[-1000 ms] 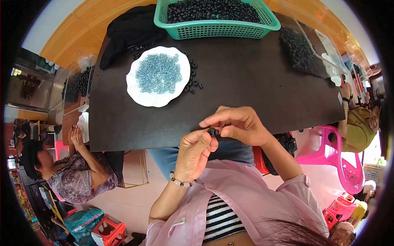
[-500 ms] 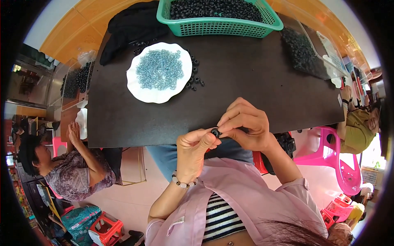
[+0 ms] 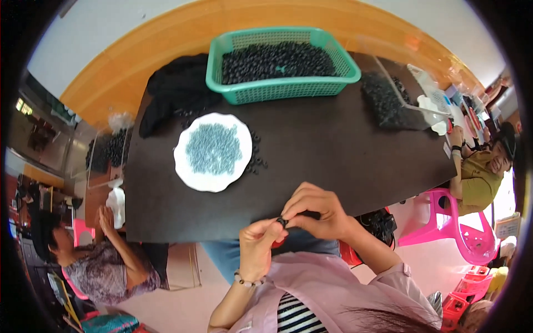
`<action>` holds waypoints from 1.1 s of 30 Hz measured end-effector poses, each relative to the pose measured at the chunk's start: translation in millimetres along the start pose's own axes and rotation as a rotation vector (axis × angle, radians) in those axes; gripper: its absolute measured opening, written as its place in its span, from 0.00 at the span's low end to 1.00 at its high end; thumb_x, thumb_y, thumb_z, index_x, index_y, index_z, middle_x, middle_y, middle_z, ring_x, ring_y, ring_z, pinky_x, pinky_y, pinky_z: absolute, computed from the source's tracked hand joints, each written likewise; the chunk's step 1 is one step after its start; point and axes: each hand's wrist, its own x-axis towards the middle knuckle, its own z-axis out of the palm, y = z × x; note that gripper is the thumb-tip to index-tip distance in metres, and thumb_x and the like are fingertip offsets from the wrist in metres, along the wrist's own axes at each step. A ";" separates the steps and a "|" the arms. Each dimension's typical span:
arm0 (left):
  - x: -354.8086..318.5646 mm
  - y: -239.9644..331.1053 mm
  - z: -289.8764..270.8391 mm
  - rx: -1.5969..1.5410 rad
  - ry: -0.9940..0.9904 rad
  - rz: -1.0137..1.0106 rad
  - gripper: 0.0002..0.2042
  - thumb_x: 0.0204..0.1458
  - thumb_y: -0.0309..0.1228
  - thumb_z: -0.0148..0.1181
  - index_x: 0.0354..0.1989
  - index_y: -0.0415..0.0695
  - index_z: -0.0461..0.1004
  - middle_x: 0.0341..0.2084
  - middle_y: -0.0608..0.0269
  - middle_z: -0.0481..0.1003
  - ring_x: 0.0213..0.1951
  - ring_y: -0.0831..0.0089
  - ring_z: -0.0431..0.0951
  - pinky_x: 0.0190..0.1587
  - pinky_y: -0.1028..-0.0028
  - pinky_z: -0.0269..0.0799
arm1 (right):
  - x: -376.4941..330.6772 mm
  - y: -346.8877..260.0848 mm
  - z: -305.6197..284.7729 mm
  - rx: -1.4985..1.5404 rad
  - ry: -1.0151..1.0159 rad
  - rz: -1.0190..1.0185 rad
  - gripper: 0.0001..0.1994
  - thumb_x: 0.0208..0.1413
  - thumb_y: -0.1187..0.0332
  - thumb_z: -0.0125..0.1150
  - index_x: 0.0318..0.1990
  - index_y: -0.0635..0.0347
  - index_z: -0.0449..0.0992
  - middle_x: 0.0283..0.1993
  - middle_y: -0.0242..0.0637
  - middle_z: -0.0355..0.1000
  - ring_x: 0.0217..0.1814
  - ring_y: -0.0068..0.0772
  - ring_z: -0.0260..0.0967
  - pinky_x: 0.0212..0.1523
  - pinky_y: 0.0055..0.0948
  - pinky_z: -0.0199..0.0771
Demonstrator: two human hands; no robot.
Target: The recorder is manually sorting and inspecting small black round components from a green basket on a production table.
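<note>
My left hand pinches a small round black piece with a hole, like a bead or bushing, between thumb and index finger at the table's near edge. My right hand is closed, its thumb and fingertips pressed against the piece's right side; anything small between them is hidden. Beyond the hands, a white wavy-edged plate carries a heap of tiny clear bluish rings. Several similar black pieces lie loose at the plate's right. At the back, a green basket is filled with black pieces.
Black cloth lies at the table's back left. A clear bin of black parts stands back right. One person sits at the left, another at the right by a pink chair.
The view has tilted up, so the table and basket appear lower and more of the wall shows. Both hands stay together at the black piece, their grip little changed.
</note>
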 end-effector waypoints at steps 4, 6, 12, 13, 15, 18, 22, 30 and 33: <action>1.9 -0.6 -3.6 -0.199 -0.063 -0.094 0.10 0.55 0.32 0.63 0.34 0.36 0.78 0.22 0.63 0.77 0.23 0.80 0.70 0.28 0.81 0.66 | 4.1 -2.3 0.0 0.179 -0.084 0.124 0.14 0.46 0.71 0.71 0.42 0.60 0.79 0.39 0.35 0.77 0.38 0.32 0.68 0.42 0.30 0.69; 2.1 2.1 -3.3 -0.209 -0.100 -0.106 0.10 0.55 0.33 0.62 0.29 0.37 0.77 0.21 0.64 0.76 0.23 0.79 0.70 0.28 0.80 0.66 | 5.1 -0.7 -3.0 0.279 -0.185 0.195 0.20 0.49 0.63 0.69 0.49 0.59 0.78 0.42 0.33 0.76 0.43 0.31 0.66 0.44 0.29 0.68; 1.9 -2.1 -7.5 -0.108 -0.135 -0.071 0.12 0.54 0.34 0.63 0.28 0.37 0.78 0.22 0.63 0.77 0.24 0.80 0.71 0.29 0.81 0.67 | 3.5 2.9 -5.1 0.317 -0.324 0.176 0.16 0.52 0.67 0.64 0.49 0.57 0.79 0.45 0.34 0.76 0.47 0.30 0.65 0.51 0.32 0.66; 1.7 -2.8 -9.3 -0.091 -0.129 -0.069 0.11 0.54 0.34 0.64 0.29 0.36 0.78 0.23 0.63 0.77 0.24 0.80 0.72 0.30 0.81 0.68 | 3.8 2.8 -4.4 0.330 -0.333 0.190 0.15 0.52 0.67 0.64 0.47 0.58 0.80 0.44 0.35 0.76 0.46 0.30 0.65 0.52 0.32 0.65; 0.6 -1.3 -7.3 -0.092 -0.130 -0.065 0.11 0.53 0.33 0.64 0.29 0.36 0.79 0.23 0.62 0.78 0.24 0.80 0.73 0.31 0.80 0.70 | 1.1 6.9 -3.0 0.354 -0.317 0.196 0.15 0.51 0.65 0.66 0.46 0.58 0.80 0.45 0.35 0.76 0.46 0.30 0.66 0.50 0.31 0.65; -2.1 -1.4 -7.9 -0.080 -0.123 -0.044 0.10 0.52 0.32 0.65 0.30 0.36 0.79 0.24 0.60 0.79 0.25 0.78 0.76 0.32 0.79 0.72 | -0.8 4.4 0.6 0.406 -0.290 0.227 0.14 0.49 0.67 0.66 0.44 0.58 0.81 0.41 0.34 0.77 0.44 0.30 0.67 0.49 0.30 0.65; -3.3 -0.9 -9.7 -0.021 -0.108 0.020 0.09 0.51 0.31 0.66 0.30 0.36 0.80 0.24 0.58 0.79 0.25 0.77 0.77 0.33 0.78 0.74 | 0.0 1.0 4.5 0.405 -0.251 0.225 0.13 0.48 0.72 0.65 0.43 0.59 0.82 0.36 0.34 0.77 0.41 0.29 0.67 0.48 0.29 0.65; 0.5 3.4 -7.6 -0.142 -0.104 -0.050 0.10 0.55 0.34 0.62 0.33 0.38 0.79 0.22 0.64 0.77 0.25 0.79 0.73 0.32 0.80 0.68 | 1.4 4.5 10.1 0.330 -0.222 0.198 0.17 0.50 0.61 0.68 0.46 0.58 0.80 0.41 0.32 0.77 0.41 0.26 0.67 0.44 0.26 0.68; 5.4 11.3 -0.9 -0.250 -0.101 -0.092 0.11 0.58 0.35 0.59 0.34 0.37 0.79 0.23 0.66 0.75 0.25 0.80 0.70 0.32 0.81 0.66 | 5.2 -2.3 11.5 0.394 -0.185 0.243 0.19 0.50 0.63 0.69 0.49 0.58 0.78 0.42 0.32 0.75 0.39 0.24 0.66 0.43 0.25 0.68</action>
